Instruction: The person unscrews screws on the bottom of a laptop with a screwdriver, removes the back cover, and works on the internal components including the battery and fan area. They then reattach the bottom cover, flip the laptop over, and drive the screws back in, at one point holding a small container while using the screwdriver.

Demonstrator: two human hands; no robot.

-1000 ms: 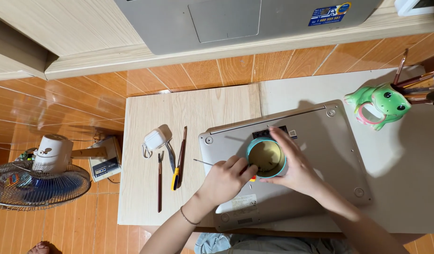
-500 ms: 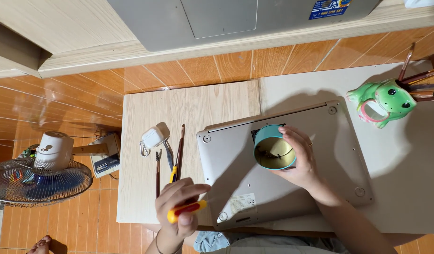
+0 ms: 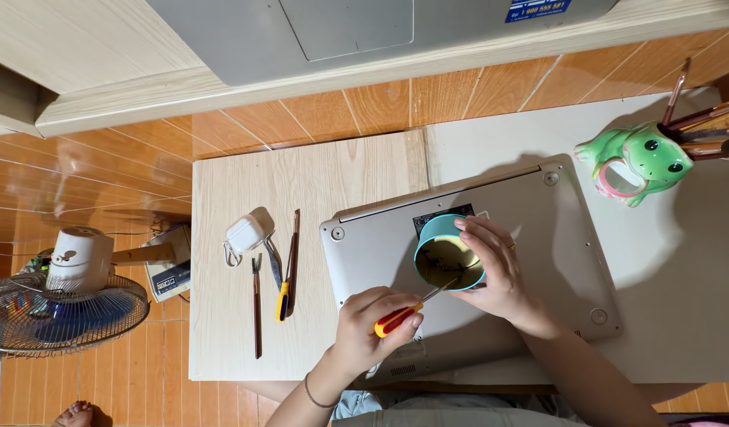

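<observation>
Gripping red-yellow screwdriver [image 3: 400,316] in closed left hand [image 3: 372,324]; right hand [image 3: 495,269] wraps teal cup [image 3: 447,255]; we judge cup light, rigid, side-grip best.

Bright, sharp; soft shadows rightward.

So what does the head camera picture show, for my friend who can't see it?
A person's left hand pokes a red-and-yellow screwdriver into a small teal cup that the right hand holds on an upside-down grey laptop. More small tools and a white earbud case lie on the wooden table; a green frog pen holder sits at the right.
</observation>
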